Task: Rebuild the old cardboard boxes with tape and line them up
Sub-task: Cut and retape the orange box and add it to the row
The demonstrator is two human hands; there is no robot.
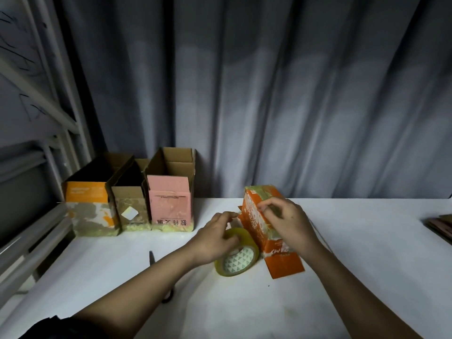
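Head view, right hand (288, 225) gripping orange box (255, 216), left hand (216, 237) pinching tape roll (238, 259) just beside it

Scissors (156, 270) partly under left forearm

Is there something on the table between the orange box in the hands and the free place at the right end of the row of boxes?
Nothing visible blocks it. The orange box is right of the pink box, with bare table between. The tape roll and scissors lie nearer the person, off that path.
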